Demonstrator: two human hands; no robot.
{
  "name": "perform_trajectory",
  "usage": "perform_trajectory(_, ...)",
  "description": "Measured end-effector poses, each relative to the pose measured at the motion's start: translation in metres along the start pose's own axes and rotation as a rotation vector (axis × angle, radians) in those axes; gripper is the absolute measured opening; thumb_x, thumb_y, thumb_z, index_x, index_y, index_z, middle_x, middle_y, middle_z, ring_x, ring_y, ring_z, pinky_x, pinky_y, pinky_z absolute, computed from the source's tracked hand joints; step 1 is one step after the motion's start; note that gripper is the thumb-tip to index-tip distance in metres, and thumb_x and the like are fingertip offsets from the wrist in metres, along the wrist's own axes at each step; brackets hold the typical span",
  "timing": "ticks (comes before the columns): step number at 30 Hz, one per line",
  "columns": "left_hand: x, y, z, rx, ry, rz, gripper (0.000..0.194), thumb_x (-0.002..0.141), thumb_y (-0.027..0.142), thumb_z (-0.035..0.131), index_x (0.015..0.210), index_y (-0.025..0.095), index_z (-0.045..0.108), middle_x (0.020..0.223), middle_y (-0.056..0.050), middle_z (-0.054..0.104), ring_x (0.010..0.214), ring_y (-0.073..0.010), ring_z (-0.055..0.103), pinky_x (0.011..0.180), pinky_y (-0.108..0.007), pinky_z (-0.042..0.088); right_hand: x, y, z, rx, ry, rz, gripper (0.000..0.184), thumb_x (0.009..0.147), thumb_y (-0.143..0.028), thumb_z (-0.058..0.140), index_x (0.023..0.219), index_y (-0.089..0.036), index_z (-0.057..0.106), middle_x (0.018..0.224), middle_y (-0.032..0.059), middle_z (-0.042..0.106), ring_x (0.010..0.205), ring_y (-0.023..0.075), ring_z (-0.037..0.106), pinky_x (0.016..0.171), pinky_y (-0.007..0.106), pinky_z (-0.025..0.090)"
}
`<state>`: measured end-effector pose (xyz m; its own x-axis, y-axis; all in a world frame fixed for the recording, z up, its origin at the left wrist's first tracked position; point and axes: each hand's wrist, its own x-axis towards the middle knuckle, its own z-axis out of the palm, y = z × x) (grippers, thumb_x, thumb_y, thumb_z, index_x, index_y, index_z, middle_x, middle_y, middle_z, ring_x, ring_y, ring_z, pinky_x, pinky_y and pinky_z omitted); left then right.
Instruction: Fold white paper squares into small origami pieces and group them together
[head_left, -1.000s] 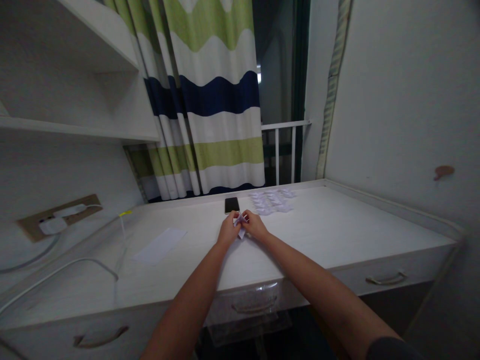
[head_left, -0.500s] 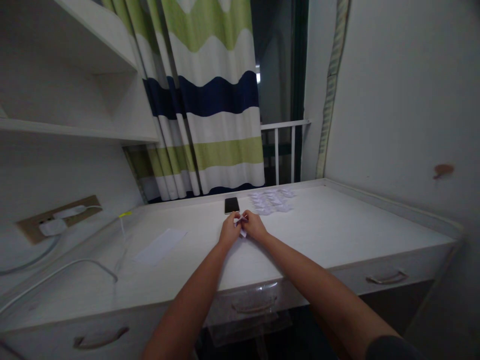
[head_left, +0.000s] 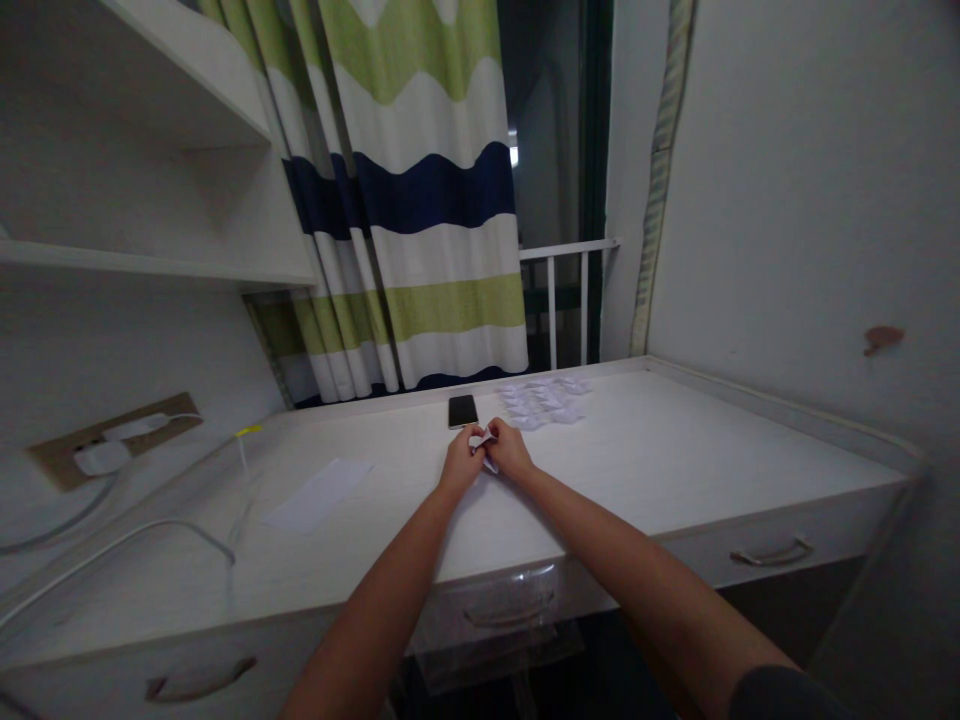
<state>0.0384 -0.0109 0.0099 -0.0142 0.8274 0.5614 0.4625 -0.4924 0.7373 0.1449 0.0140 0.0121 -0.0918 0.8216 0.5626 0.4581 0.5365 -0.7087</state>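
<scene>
Between my two hands is a small piece of folded white paper (head_left: 490, 464), partly covered by the fingers. My left hand (head_left: 460, 460) pinches it from the left, and my right hand (head_left: 510, 450) grips it from the right. Both are held close together just over the desk. Right behind them lies a dark phone (head_left: 463, 411). Several folded white paper pieces (head_left: 541, 402) sit in rows beyond my right hand. To the left, flat white paper sheets (head_left: 319, 494) rest on the desk.
The white desk (head_left: 720, 450) has a raised rim at the back and right. White cables (head_left: 172, 522) run along its left side from a wall socket (head_left: 112, 440). Shelves (head_left: 150, 262) overhang the left. A striped curtain (head_left: 442, 250) hangs behind.
The folded paper has shifted slightly between my fingers, its lower edge now at a different angle. Both hands stay in nearly the same place.
</scene>
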Motion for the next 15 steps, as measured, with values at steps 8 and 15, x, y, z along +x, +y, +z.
perform_trajectory(8,-0.0005,-0.0009,-0.001,-0.051,-0.008,-0.004,0.021,0.061,0.004,0.044,0.076,0.018,0.048,0.084,0.001,0.058,0.055,-0.0071,0.052,0.055,-0.019,0.041,0.0009,0.0069,0.0036,0.129,-0.017,-0.003,0.01,0.062,-0.019,0.052,0.067,-0.02,0.043,0.059,-0.0032,0.051,0.055,0.0118,0.046,0.055,0.022,0.033)
perform_trajectory(15,0.0006,0.0022,0.0,-0.071,-0.006,0.042,0.026,0.06,0.0,0.042,0.076,0.018,0.051,0.087,-0.001,0.059,0.075,-0.0122,0.056,0.065,-0.022,0.044,0.0013,0.0071,0.0047,0.153,0.03,-0.003,0.009,0.061,-0.017,0.049,0.066,-0.019,0.043,0.058,-0.004,0.05,0.055,0.011,0.045,0.054,0.021,0.033)
